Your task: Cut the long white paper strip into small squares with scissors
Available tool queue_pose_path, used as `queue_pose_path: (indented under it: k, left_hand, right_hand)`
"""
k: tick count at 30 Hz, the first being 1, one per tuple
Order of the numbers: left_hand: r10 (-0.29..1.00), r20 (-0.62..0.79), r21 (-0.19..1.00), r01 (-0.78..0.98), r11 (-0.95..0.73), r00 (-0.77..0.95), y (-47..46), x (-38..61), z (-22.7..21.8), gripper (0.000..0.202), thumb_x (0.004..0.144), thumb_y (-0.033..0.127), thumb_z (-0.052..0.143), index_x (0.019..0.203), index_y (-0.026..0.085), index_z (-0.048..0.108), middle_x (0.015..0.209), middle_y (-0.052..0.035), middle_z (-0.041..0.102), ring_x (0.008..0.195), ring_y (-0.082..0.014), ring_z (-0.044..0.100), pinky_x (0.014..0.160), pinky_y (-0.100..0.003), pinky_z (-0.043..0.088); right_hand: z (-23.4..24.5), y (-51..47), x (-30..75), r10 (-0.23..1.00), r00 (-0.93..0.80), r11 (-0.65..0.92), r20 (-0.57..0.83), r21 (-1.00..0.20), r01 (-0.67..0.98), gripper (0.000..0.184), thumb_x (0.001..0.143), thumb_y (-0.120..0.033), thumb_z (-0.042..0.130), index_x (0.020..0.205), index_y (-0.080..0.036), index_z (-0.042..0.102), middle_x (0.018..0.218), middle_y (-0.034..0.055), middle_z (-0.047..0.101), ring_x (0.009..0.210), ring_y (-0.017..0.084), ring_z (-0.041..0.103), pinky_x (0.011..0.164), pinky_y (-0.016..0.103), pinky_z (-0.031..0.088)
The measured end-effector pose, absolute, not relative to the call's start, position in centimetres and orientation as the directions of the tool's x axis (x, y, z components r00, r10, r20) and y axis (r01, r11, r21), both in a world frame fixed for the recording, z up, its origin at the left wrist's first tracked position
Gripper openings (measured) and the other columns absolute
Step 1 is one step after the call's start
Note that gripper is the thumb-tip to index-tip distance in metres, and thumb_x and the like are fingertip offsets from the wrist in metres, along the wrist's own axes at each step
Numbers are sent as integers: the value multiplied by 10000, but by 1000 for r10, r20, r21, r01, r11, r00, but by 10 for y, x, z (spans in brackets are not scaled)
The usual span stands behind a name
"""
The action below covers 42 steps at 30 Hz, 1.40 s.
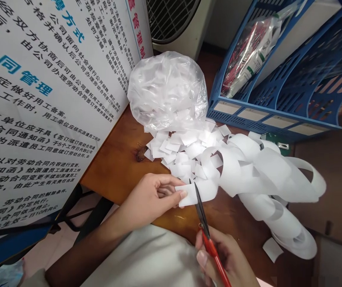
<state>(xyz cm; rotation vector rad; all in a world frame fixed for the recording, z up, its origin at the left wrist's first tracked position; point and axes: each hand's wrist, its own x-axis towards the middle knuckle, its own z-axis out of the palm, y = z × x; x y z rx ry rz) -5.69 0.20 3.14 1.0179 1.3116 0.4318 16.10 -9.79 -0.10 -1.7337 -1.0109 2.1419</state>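
Observation:
Between thumb and fingers, my left hand [151, 197] pinches the end of a long white strip [208, 190]. The strip runs off to the right in loose curls. My right hand [226, 255] is wrapped around the red handles of a pair of scissors [203, 215]. Their dark blades point up and away from me, parted around the strip just right of my left fingertips. Beyond my hands lies a heap of small white cut pieces [184, 145]. Some of my right fingers are hidden behind the scissors' handles.
Behind the heap sits a full clear plastic bag [167, 89]. At right rear stands a blue file rack [266, 115] holding a plastic packet [250, 52]. A printed board [45, 99] rises on the left of the brown wooden table [111, 167]. One loose white piece [272, 250] lies at the right.

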Motion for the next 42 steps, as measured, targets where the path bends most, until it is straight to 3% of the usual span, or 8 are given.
queue_pose_path:
  k: [11,17,21,29,35,39,42]
  left_hand:
    - [763,-592,805,249,539,261,5,-57,30,198,900,304,711,1020,159,772,802,-50,781,742,-157,724,674,-204,535]
    - [761,-596,802,242,546,257,6,-57,28,187,896,290,716,1015,157,774,784,-46,781,727,-146,727,658,-185,536]
    - [760,-595,803,245,544,262,6,-56,28,199,894,298,719,1015,149,772,771,-51,779,725,-149,724,657,-190,537]
    - [767,-589,805,268,529,256,5,-57,28,232,901,335,712,1025,148,771,786,-59,775,731,-161,718,670,-213,536]
    - [775,-576,809,312,497,259,5,-59,30,240,915,365,689,1026,166,766,800,-43,767,744,-177,720,663,-229,535]
    - [858,-453,845,424,325,244,10,-63,37,254,978,388,597,1129,206,689,900,-27,776,831,-202,725,727,-267,527]
    - [925,-329,795,584,163,191,17,-64,44,220,1026,383,504,1152,234,604,836,13,758,702,-185,702,680,-284,504]
  right_hand:
    - [-12,-101,162,423,-407,-852,-809,-508,124,600,742,-702,689,889,-144,524,678,-38,443,517,39,424,515,182,411]
    - [-16,-101,159,395,-389,-879,-832,-466,105,540,745,-631,725,821,-148,495,635,-49,454,476,37,432,480,173,366]
    - [-18,-103,159,386,-384,-890,-839,-448,86,593,718,-685,723,829,-151,488,640,-57,448,471,32,422,469,171,376]
    - [-13,-102,157,399,-351,-869,-847,-472,149,634,736,-746,668,818,-150,465,583,-33,508,442,47,459,452,162,377]
    - [-16,-100,158,373,-318,-865,-871,-451,219,617,754,-726,653,730,-163,403,552,-42,474,419,34,410,415,147,339]
    - [-19,-106,171,581,-203,-748,-788,-615,249,560,786,-631,680,680,-154,407,544,-54,386,458,22,368,430,135,338]
    - [-14,-106,176,797,55,-599,-602,-774,204,494,730,-536,781,694,-135,494,583,-36,434,494,29,409,452,130,365]
